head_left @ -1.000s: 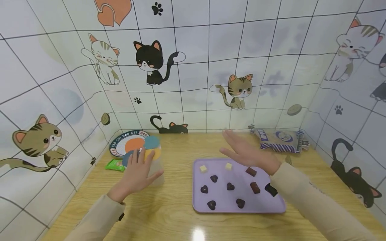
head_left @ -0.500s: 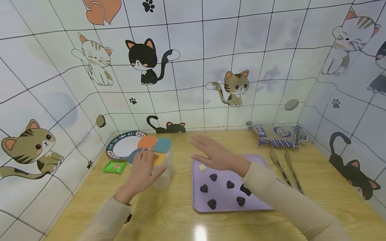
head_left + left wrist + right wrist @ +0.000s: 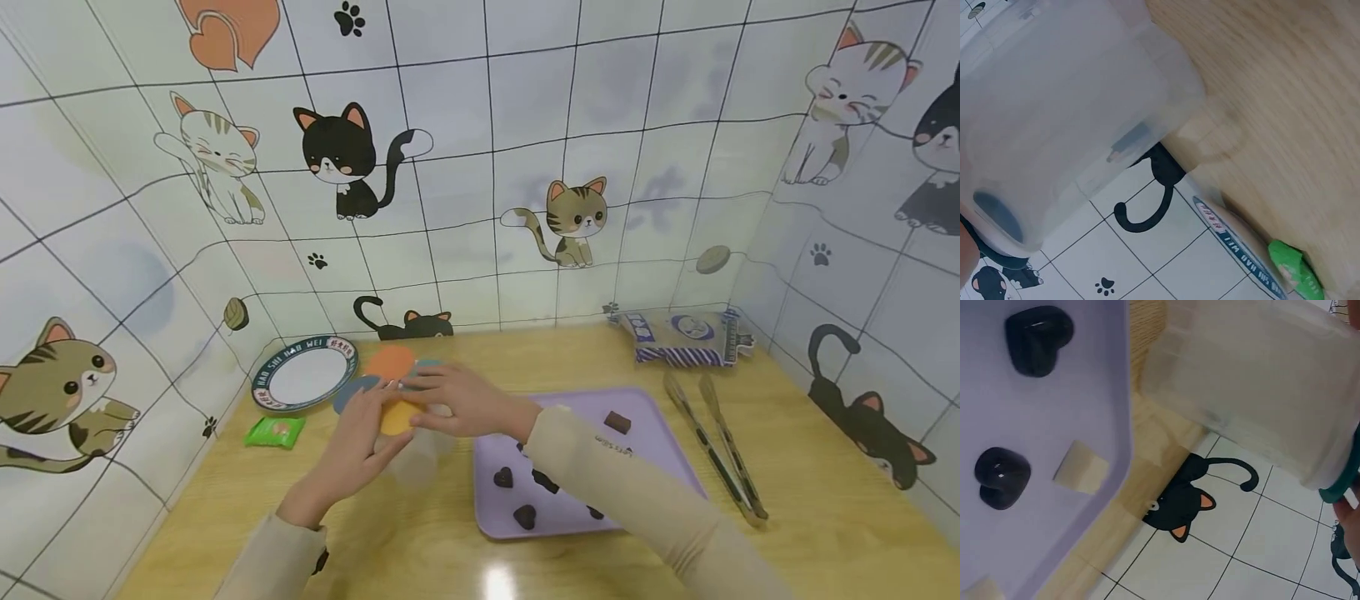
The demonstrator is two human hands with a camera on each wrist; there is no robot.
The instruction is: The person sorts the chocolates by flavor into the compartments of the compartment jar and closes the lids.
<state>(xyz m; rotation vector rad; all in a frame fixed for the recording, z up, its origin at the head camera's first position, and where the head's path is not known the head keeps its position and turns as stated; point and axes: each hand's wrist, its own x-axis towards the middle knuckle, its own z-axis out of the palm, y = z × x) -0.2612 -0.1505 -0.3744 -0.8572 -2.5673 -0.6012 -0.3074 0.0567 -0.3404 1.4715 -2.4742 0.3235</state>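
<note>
Together, both hands lay on top of the lidded translucent container (image 3: pixel 416 462), which stood directly beneath them. The left hand (image 3: pixel 352 446) rested its fingers, fairly straight, across the blue lid (image 3: pixel 351 395) and yellow lid (image 3: pixel 397 418), its thumb spread wide along the yellow lid's near edge. The right hand (image 3: pixel 468 404) reached in from the other side, fingers stretched over the teal lid (image 3: pixel 1339 486), thumb apart and pointing toward the left thumb. The orange lid (image 3: pixel 390 363) showed just beyond the fingertips of both hands.

Left of the left hand, on the bench (image 3: pixel 405 550), lay a green packet (image 3: pixel 275 432), with a white plate (image 3: pixel 303 375) behind it. Right of the right hand, under its sleeve, was a lilac tray (image 3: pixel 491 454) bearing dark hearts (image 3: pixel 525 517) and a brown block (image 3: pixel 618 422). Farther right lay tongs (image 3: pixel 717 460), below a striped bag (image 3: pixel 686 337).
</note>
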